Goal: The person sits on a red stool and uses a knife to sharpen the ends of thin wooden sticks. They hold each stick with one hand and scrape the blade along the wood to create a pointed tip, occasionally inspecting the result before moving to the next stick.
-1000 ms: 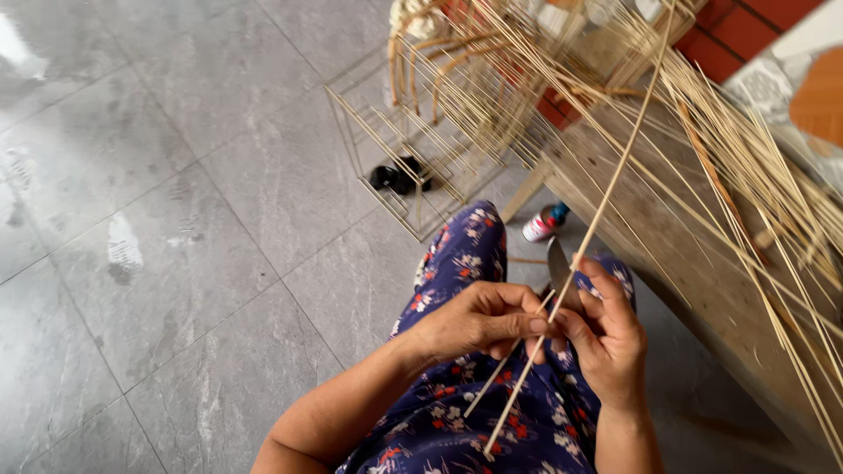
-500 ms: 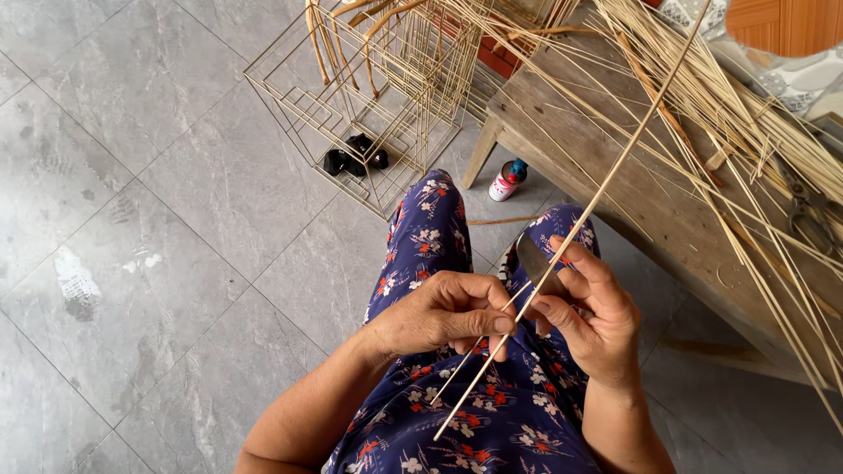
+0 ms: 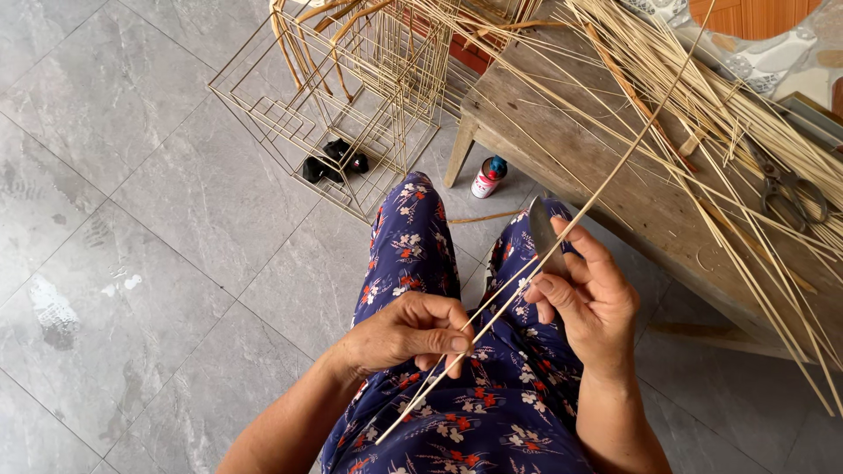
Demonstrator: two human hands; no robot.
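Grey tiled floor point(image 3: 158, 219); wire cage frame point(image 3: 351, 114) holds black object point(image 3: 334, 162). Left hand point(image 3: 408, 333) pinches bamboo strip point(image 3: 562, 241) over lap; right hand point(image 3: 588, 303) grips knife blade point(image 3: 544, 233) against strip.

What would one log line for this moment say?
left hand: pinching thin cane strip | right hand: holding knife blade against strip | wooden bench: loose cane bundle, scissors

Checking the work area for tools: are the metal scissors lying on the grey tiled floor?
No, the metal scissors lie on the weathered wooden bench among the pale thin reed strips, not on the grey tiled floor.
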